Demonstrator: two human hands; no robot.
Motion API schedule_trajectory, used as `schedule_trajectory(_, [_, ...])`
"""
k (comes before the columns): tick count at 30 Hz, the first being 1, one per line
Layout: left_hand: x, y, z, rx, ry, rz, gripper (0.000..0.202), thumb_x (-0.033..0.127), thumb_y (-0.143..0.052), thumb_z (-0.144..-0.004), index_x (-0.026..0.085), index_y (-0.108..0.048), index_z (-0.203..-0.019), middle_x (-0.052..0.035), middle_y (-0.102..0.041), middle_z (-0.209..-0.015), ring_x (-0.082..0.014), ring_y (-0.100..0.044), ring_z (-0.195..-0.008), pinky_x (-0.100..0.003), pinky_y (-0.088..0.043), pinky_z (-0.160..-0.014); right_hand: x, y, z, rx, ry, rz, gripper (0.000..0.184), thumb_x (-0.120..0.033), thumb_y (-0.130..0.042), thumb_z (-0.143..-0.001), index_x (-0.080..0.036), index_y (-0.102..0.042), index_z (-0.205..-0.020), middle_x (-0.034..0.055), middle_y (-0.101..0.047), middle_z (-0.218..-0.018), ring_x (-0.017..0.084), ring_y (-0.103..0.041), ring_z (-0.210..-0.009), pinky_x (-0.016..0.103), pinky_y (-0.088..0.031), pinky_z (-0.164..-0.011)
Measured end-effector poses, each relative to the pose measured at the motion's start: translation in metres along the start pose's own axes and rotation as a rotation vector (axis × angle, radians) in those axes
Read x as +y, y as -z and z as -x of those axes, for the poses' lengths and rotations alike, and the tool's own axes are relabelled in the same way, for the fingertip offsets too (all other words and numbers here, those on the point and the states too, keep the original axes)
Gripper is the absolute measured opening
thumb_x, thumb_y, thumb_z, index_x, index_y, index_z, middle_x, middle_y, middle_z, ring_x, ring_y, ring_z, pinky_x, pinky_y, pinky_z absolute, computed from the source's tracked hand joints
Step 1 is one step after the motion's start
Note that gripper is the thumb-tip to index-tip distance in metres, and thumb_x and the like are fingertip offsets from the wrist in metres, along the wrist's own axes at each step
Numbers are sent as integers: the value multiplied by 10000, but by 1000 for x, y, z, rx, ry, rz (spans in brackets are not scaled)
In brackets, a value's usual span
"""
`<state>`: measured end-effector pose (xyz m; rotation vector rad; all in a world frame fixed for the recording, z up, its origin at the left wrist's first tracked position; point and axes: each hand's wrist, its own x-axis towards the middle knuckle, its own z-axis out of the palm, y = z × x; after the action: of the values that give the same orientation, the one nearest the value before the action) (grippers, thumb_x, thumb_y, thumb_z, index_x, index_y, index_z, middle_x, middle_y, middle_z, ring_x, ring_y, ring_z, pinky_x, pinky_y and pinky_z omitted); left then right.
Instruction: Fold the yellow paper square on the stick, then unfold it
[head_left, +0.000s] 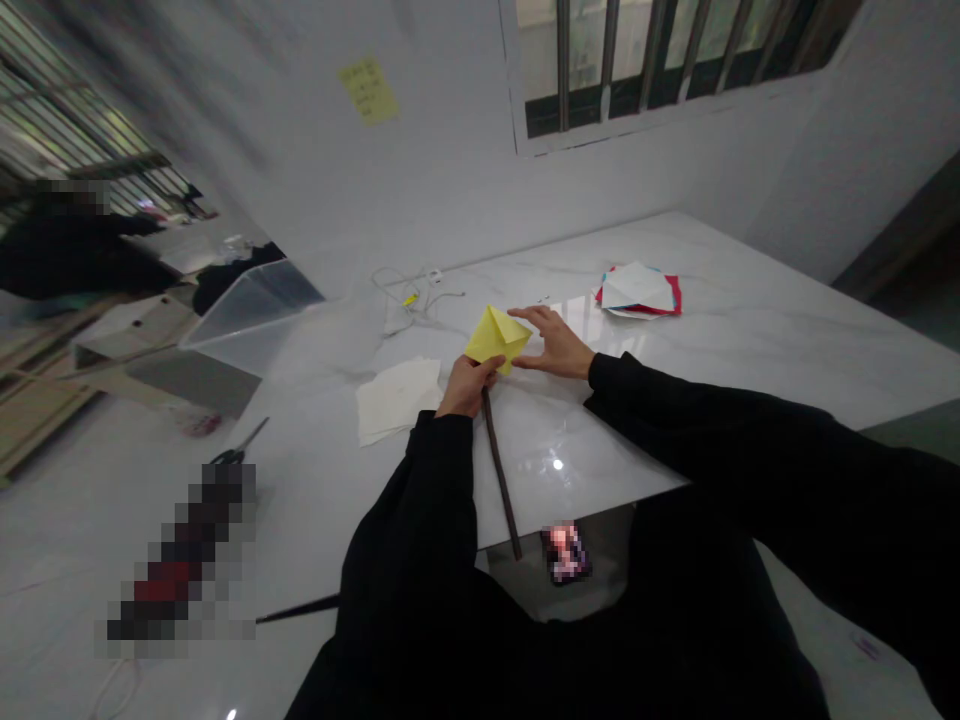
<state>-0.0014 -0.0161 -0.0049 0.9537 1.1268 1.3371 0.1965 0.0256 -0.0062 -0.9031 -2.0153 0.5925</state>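
Yellow folded paper (491, 335), grey-veined white marble table (750, 340), black sleeves (712, 430).

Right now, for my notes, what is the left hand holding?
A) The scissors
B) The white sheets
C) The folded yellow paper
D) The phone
C: the left hand closes on the folded yellow paper, while the right hand lies open beside it.

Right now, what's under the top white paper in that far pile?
Red paper sticks out beneath the white sheet. Whatever lies in the middle of the pile is covered, so I can't see it.
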Motion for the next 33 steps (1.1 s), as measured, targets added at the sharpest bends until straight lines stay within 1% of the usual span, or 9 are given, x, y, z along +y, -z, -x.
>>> schedule_trajectory(6, [0, -3, 0, 70, 38, -22, 325, 326, -928, -741, 126, -674, -774, -7, -620, -673, -69, -431, -522, -204, -211, -440, 23, -16, 7, -50, -143, -219, 314, -315, -672, -879, -147, -756, -1131, 84, -784, -1047, 223, -703, -941, 353, -562, -839])
schedule_trajectory(8, [0, -4, 0, 106, 48, -31, 339, 376, -909, -781, 133, -672, -773, -2, -609, -647, -81, -452, -522, -205, -241, -440, 23, -15, 7, -44, -171, -337, 343, -368, -709, -871, -157, -744, -1139, 78, -785, -1048, 212, -705, -940, 345, -570, -842])
schedule_trajectory(13, [-1, -6, 2, 152, 41, -63, 303, 381, -883, -814, 140, -700, -803, -7, -640, -645, -103, -498, -536, -211, -368, -492, 16, -13, 8, -70, -277, -661, 596, -403, -711, -858, -207, -607, -1412, 101, -741, -1194, 196, -704, -936, 305, -598, -728])
schedule_trajectory(17, [-2, -7, 4, 78, 11, -80, 310, 352, -929, -746, 146, -720, -847, -30, -701, -733, -130, -576, -620, -224, -462, -570, 15, -16, 10, -33, -366, -704, 591, -483, -768, -842, -214, -616, -1346, 100, -751, -1144, 215, -712, -901, 317, -604, -673])
schedule_trajectory(20, [-1, -6, 5, 42, 5, -114, 333, 335, -953, -707, 145, -722, -855, 2, -633, -668, -100, -513, -566, -194, -375, -501, 20, -21, 9, -23, -347, -700, 532, -482, -828, -777, -199, -657, -1193, 84, -771, -1056, 213, -717, -860, 351, -614, -734])
schedule_trajectory(22, [0, -5, 5, 52, 22, -108, 323, 362, -933, -745, 148, -707, -831, 36, -537, -609, -61, -389, -489, -182, -251, -437, 24, -23, 8, -2, -319, -699, 481, -473, -833, -756, -190, -670, -1109, 81, -771, -1041, 217, -723, -894, 372, -616, -807])
schedule_trajectory(24, [2, -4, 4, 67, 25, -80, 343, 432, -892, -797, 151, -700, -839, 19, -553, -662, -45, -344, -474, -183, -185, -411, 26, -23, 7, 21, -312, -689, 432, -508, -808, -775, -188, -676, -1035, 81, -763, -1027, 226, -723, -928, 374, -611, -830])
schedule_trajectory(27, [4, -4, 4, 69, 2, -59, 392, 508, -861, -815, 154, -706, -879, -34, -634, -798, -49, -396, -506, -181, -189, -404, 26, -22, 6, 37, -330, -675, 430, -592, -756, -817, -194, -669, -954, 64, -738, -942, 222, -704, -890, 346, -595, -775])
schedule_trajectory(33, [0, -3, 5, -44, 6, -189, 329, 345, -930, -736, 167, -654, -748, 58, -425, -577, -51, -327, -473, -172, -187, -429, 28, -20, 6, 116, -380, -649, 436, -597, -725, -826, -177, -669, -930, 34, -682, -834, 171, -621, -751, 289, -535, -663])
